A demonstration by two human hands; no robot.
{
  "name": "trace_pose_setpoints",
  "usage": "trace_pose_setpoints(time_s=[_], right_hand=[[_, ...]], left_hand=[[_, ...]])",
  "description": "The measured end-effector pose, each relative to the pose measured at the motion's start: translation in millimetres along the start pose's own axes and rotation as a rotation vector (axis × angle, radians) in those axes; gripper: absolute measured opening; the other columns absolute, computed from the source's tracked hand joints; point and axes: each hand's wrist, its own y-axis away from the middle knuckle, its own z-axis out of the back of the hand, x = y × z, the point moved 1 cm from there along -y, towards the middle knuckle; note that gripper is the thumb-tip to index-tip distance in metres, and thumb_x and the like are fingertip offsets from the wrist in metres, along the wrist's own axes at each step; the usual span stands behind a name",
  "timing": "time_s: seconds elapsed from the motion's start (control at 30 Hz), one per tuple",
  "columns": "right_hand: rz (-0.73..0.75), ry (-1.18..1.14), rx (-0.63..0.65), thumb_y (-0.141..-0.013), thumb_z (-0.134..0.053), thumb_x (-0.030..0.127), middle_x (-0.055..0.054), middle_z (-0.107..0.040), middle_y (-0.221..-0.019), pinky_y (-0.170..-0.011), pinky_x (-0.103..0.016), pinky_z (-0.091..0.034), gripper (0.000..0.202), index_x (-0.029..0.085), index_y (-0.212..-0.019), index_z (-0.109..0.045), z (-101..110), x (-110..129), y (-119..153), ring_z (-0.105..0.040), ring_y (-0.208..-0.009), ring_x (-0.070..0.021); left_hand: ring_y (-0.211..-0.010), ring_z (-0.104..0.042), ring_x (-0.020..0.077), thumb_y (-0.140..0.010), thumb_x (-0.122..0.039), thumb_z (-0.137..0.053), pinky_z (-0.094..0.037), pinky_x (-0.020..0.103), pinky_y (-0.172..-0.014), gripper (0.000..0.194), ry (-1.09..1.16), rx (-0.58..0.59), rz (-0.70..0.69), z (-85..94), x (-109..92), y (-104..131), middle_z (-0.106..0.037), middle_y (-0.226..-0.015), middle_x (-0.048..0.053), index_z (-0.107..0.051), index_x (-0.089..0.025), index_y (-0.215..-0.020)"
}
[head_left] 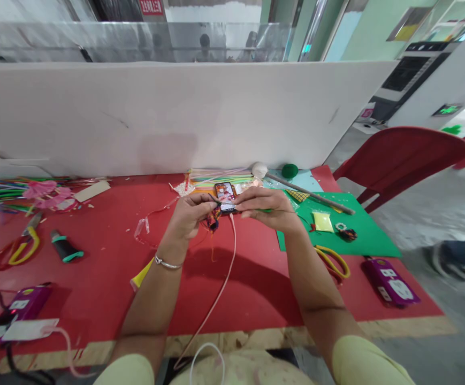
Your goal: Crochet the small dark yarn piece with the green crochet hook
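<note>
Both hands are raised over the middle of the red table, close together in front of a lit phone (225, 195) with a pink cable plugged in. My left hand (190, 214) is closed, thumb and forefinger pinching a small dark, multicoloured piece (213, 218) with orange threads hanging from it. To its right, my right hand (267, 206) has its fingers pressed together around a thin dark strand that runs towards the piece. A thin green strand also shows by that hand's fingers.
On the red table (107, 283) lie scissors (25, 246) and a cutter (64, 246) at left, scissors (332, 263) and a purple box (390, 282) at right. A green sheet (368, 240) holds a yellow packet (322, 221). A white partition (216, 117) stands behind.
</note>
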Motion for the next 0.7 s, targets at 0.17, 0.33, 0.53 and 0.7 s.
trace_pose_setpoints(time_s=[0.17,0.33,0.53,0.7], right_hand=[[-0.237,-0.288,-0.179,-0.09,-0.081,0.038,-0.006,-0.083,-0.092,-0.074,-0.026,-0.066,0.019,0.023,-0.101,-0.086,-10.3,-13.6,4.6,-0.079,-0.08,-0.016],[-0.566,-0.694,-0.366,-0.078,-0.086,0.058,-0.003,-0.079,-0.078,-0.056,-0.023,-0.063,0.04,0.019,-0.086,-0.083,-32.3,-31.5,7.0,-0.07,-0.055,-0.0108],[-0.722,-0.83,-0.39,-0.068,-0.095,0.054,-0.001,-0.078,-0.07,-0.057,-0.021,-0.064,0.042,0.018,-0.086,-0.082,-50.6,-30.6,0.5,-0.073,-0.057,-0.0117],[-0.643,-0.749,-0.474,-0.069,-0.093,0.056,-0.002,-0.078,-0.07,-0.057,-0.023,-0.063,0.041,0.022,-0.09,-0.084,-57.4,-19.8,-0.6,-0.073,-0.06,-0.0131]], left_hand=[[-0.042,-0.037,0.0014,-0.056,-0.021,-0.089,-0.022,0.017,-0.04,0.018,0.0,0.042,-0.048,-4.7,-2.8,3.6,-0.064,-0.058,0.001,-0.079,-0.013,-0.069],[-0.042,-0.037,0.0027,-0.061,-0.025,-0.09,-0.022,0.018,-0.041,0.021,0.03,0.058,-0.079,-7.5,1.1,5.0,-0.064,-0.059,0.001,-0.083,-0.014,-0.078],[-0.046,-0.045,0.0045,-0.058,-0.024,-0.093,-0.03,0.018,-0.042,0.025,0.064,-0.036,-0.126,-10.7,1.4,6.1,-0.066,-0.064,0.001,-0.083,-0.017,-0.08],[-0.049,-0.049,0.0064,-0.061,-0.024,-0.093,-0.031,0.017,-0.041,0.035,0.098,-0.035,-0.144,-15.2,4.2,7.3,-0.068,-0.069,0.001,-0.084,-0.018,-0.094]])
